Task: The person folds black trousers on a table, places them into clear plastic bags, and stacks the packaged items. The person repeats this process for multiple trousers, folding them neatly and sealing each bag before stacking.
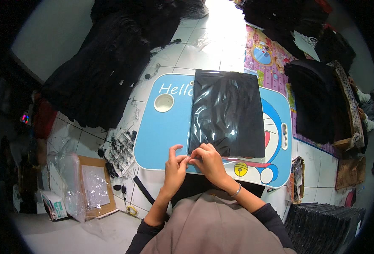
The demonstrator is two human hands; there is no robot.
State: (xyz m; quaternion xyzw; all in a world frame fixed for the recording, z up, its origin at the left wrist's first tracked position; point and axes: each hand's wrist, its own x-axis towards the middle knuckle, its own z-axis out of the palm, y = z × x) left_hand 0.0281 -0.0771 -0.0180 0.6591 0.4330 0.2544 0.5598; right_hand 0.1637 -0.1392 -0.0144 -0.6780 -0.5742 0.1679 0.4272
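Observation:
A clear plastic bag with a flat black sheet or folded cloth inside, a black packet [227, 114], lies on a small blue low table [161, 135] in front of me. My left hand [176, 169] and my right hand [209, 161] meet at the packet's near left corner. Thumb and fingers of both are pinched together, tip to tip. Whatever they pinch is too small to make out. The left index finger is raised and bent. A clear strip of the bag [254, 160] shows along the packet's near edge.
Heaps of black fibre [106, 67] cover the floor at left, with more black material [311, 99] at right. Clear plastic bags [75, 182] lean on cardboard at lower left. A stack of black packets [322, 226] stands at lower right. Another person's hand [369, 123] shows far right.

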